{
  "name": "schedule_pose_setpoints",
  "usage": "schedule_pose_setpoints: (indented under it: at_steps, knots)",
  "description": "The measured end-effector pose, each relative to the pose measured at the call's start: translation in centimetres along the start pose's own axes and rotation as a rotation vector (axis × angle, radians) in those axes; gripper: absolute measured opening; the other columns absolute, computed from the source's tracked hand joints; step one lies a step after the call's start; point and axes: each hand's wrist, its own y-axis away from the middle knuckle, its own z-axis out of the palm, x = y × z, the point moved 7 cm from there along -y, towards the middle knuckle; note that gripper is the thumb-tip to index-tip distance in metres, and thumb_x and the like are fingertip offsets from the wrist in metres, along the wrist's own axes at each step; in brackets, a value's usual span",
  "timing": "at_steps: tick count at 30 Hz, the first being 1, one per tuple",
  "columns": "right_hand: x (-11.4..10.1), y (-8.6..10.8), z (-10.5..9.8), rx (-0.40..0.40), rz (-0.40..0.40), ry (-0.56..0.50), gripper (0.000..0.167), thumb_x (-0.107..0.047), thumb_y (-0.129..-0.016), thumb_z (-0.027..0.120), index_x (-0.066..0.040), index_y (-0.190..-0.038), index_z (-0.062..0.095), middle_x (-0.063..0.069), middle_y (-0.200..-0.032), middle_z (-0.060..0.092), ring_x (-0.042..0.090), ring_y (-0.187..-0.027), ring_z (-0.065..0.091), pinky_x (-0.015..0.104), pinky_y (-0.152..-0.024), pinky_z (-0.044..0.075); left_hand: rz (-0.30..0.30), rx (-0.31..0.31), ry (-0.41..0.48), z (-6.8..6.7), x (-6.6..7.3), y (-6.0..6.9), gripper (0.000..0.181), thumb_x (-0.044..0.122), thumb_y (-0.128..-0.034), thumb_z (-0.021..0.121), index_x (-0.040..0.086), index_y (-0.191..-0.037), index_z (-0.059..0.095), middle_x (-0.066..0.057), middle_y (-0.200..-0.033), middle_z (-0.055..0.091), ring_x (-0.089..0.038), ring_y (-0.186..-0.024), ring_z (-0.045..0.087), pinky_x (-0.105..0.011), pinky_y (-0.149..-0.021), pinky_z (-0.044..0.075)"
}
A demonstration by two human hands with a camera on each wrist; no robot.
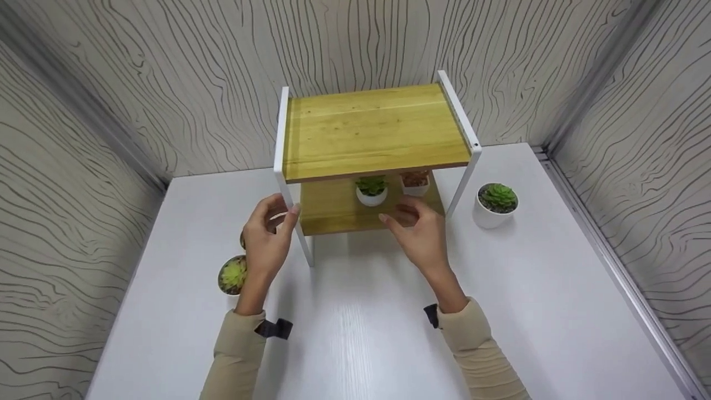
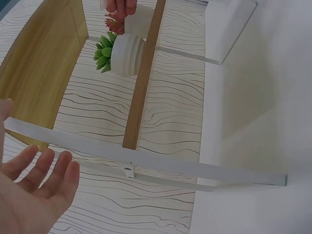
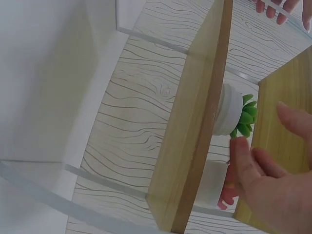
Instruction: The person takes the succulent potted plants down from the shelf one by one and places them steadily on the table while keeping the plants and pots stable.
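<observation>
A two-tier shelf with wooden boards [image 1: 377, 128] and a white metal frame stands on the table. My left hand [image 1: 268, 239] is beside its left front post [image 1: 281, 139], fingers loosely bent and holding nothing; whether they touch the post I cannot tell. My right hand [image 1: 421, 233] is at the front of the lower board [image 1: 333, 214], thumb and fingers apart, holding nothing. On that board sit a green succulent in a round white pot [image 1: 371, 194] and a reddish succulent in a white pot [image 1: 415, 182]. The right fingertips are close to both plants in the right wrist view.
To the shelf's right, a green succulent in a white pot [image 1: 494, 205] stands on the white table [image 1: 555, 278]. A yellow-green potted succulent [image 1: 232, 275] is left of the shelf, with another pot mostly hidden behind my left hand. Patterned walls [image 1: 355, 44] enclose the table.
</observation>
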Motion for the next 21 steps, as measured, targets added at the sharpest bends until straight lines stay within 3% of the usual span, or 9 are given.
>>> schedule_pose_setpoints:
  at_steps: [8, 15, 21]
  knots:
    - [-0.8, -0.5, 0.9, 0.059, 0.051, 0.184, 0.038, -0.021, -0.087, 0.086, 0.001, -0.116, 0.077, 0.020, -0.112, 0.079, 0.033, -0.104, 0.077, 0.050, -0.089, 0.063, 0.030, -0.005, 0.008, 0.7, 0.2, -0.5, 0.033, 0.022, -0.1003, 0.074, 0.006, -0.128, 0.068, -0.012, -0.119, 0.072, -0.020, -0.113, 0.070, -0.038, -0.101, 0.058]
    - [-1.1, -0.9, 2.2, 0.067, 0.108, 0.223, 0.037, -0.022, -0.087, 0.087, 0.002, -0.113, 0.076, 0.019, -0.107, 0.078, 0.032, -0.101, 0.076, 0.049, -0.085, 0.063, 0.054, 0.009, 0.021, 1.0, 0.2, -0.3, 0.032, 0.021, -0.1004, 0.074, 0.003, -0.127, 0.068, -0.018, -0.119, 0.072, -0.020, -0.111, 0.070, -0.034, -0.099, 0.058]
    - [-1.3, -0.9, 3.2, 0.083, 0.132, 0.246, 0.040, -0.022, -0.086, 0.087, 0.003, -0.112, 0.070, 0.018, -0.104, 0.072, 0.029, -0.095, 0.069, 0.042, -0.078, 0.057, 0.039, 0.029, 0.049, 1.1, 0.4, -0.2, 0.032, 0.021, -0.1007, 0.073, 0.005, -0.127, 0.068, -0.013, -0.119, 0.072, -0.019, -0.113, 0.069, -0.026, -0.099, 0.057]
